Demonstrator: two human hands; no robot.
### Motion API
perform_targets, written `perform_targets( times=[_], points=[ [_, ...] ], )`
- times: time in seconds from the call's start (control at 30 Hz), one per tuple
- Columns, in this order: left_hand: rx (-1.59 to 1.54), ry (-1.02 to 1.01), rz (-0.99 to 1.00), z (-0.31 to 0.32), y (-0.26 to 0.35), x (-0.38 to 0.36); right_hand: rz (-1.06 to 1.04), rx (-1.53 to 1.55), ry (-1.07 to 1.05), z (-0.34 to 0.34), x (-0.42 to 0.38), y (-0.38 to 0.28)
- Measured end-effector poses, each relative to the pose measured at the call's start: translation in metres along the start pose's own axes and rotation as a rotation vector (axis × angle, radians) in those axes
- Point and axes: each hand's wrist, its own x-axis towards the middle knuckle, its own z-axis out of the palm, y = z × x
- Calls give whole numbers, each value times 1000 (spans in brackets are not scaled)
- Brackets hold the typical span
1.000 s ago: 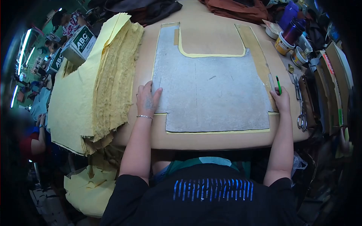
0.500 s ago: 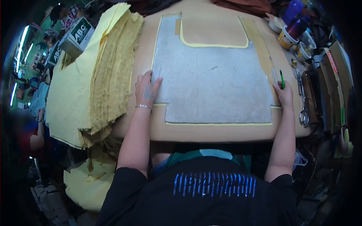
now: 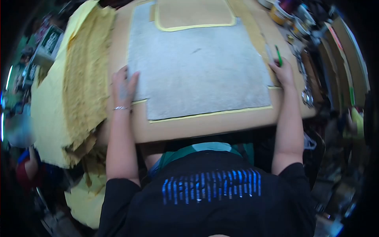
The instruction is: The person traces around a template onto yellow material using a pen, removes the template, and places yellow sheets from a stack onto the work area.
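Note:
A large grey pattern sheet (image 3: 197, 71) lies flat over a yellow sheet (image 3: 213, 115), whose border shows along its lower edge and around the cut-out at the top. My left hand (image 3: 124, 87) rests at the left edge of the grey sheet, thumb apart from the fingers and nothing held. At the opposite edge, my right hand (image 3: 285, 73) grips a green pen (image 3: 278, 56) that points up and away from me. Its fingers touch or nearly touch the right side of the sheets.
To the left rises a thick stack of yellow sheets (image 3: 85, 79) with ragged edges. Scissors (image 3: 307, 96) lie on the tan table surface (image 3: 181, 133) at right, below several tubs (image 3: 280, 15). Cardboard (image 3: 347, 51) stands beyond. Another person (image 3: 27, 166) is at far left.
The camera view has tilted and shifted, so the table, sheets and both hands appear further left and higher. My hands keep about the same places on the sheets, the pen still in the right.

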Motion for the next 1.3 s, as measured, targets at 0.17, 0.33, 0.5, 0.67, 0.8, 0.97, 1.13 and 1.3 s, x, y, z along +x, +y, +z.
perform_targets(
  times=[0.17, 0.33, 0.5, 0.67, 0.8, 0.97, 1.13, 1.3],
  points=[
    [80, -66, -25, -10, 14, 0, 30, -9, 8, -1, -4, -8],
    [88, -82, -40, -13, 15, -1, 68, 19, -18, -2, -4, -9],
    [60, -79, -44, -13, 16, -2, 87, 37, -27, -5, -7, -13],
    [40, -67, -25, -8, 9, -2, 43, -23, -10, -5, -7, -6],
    [65, -39, -33, -8, 10, -4, 13, 67, -19, -3, -5, -5],
    [102, -62, -95, -12, 20, -5, 31, 53, -9, -1, -8, -9],
    [154, -18, -53, -10, 18, -5, 29, 46, -3, -3, -11, -14],
    [149, -34, -71, -11, 19, -5, 40, 74, 8, 1, -8, -10]
  ],
)
